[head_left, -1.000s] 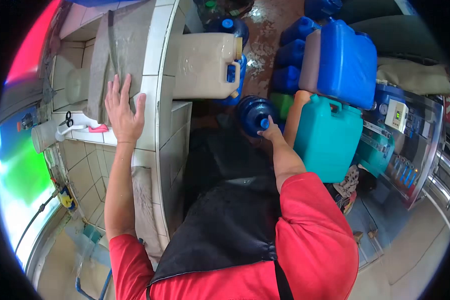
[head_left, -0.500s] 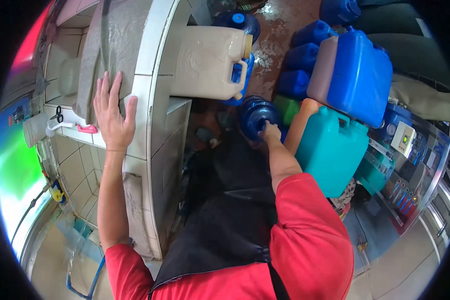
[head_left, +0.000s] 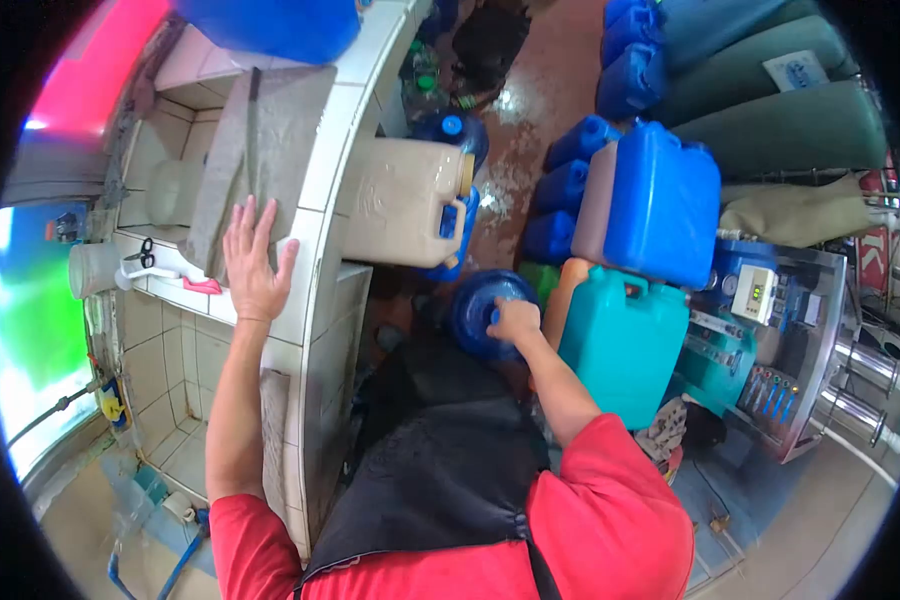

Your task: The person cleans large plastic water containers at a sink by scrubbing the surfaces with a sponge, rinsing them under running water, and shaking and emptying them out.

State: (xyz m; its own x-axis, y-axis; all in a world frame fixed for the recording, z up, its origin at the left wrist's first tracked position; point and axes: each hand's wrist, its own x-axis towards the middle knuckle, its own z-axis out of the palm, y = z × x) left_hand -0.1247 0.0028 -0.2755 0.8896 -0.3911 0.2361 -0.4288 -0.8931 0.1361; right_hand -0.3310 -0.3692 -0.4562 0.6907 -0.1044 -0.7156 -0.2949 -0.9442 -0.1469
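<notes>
My left hand (head_left: pixel 257 265) lies flat with its fingers spread, partly on a grey mat (head_left: pixel 295 125) and partly on the white-tiled counter (head_left: pixel 322 178). Low in the aisle, my right hand (head_left: pixel 516 322) is closed round the neck of a round blue water jug (head_left: pixel 472 318). The jug's top faces me, and its lower part is hidden. Beside my right forearm is a teal jerrycan (head_left: pixel 625 345). A beige jerrycan (head_left: pixel 395 195) with a tan cap juts out from the counter side, beyond the jug.
Blue jerrycans (head_left: pixel 665 205) crowd the right side, with large dark green cylinders (head_left: pixel 770 130) behind. A machine panel with gauges (head_left: pixel 770 350) stands at far right. Scissors (head_left: pixel 147 252) hang on the counter's left edge. The floor (head_left: pixel 510 130) looks wet.
The view has tilted up, so most things sit lower in it. My right hand's fingers now look more fully wrapped round the jug's neck. My left hand stays on the counter.
</notes>
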